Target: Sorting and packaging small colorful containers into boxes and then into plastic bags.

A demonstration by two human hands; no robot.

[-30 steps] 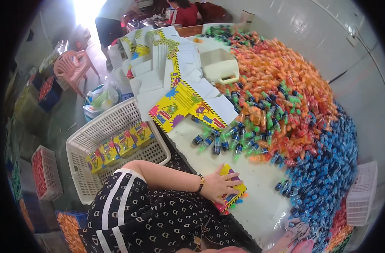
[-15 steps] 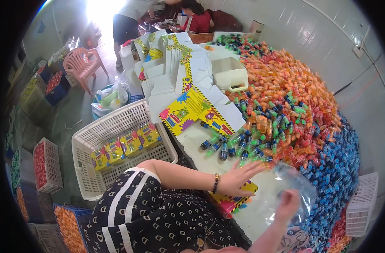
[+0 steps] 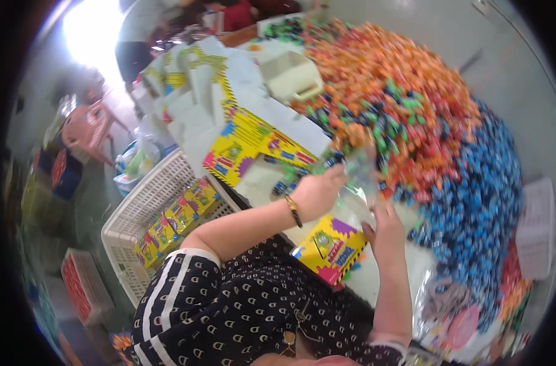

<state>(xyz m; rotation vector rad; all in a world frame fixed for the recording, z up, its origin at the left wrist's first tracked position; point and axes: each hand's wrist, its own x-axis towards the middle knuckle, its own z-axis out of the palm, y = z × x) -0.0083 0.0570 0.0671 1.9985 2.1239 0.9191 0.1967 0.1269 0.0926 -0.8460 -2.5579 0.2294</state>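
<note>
Hands have come together: my left hand point(image 3: 317, 194) and right hand point(image 3: 388, 222) now pinch open the clear plastic bag point(image 3: 360, 177) above the yellow printed carton point(image 3: 330, 249), ready for filling.

Clear plastic bag point(image 3: 358, 183), crumpled, blurred, held up above the yellow printed box point(image 3: 330, 249) lying flat

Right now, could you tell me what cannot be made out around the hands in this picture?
- Head view: what the left hand grips; motion blur smears the clear plastic bag.
- Right hand: its fingertips are lost behind the bag's glare.
- Yellow box: its near corner is hidden by the patterned sleeve.
- Wrapped sweets: too small and blurred to tell apart.
</note>
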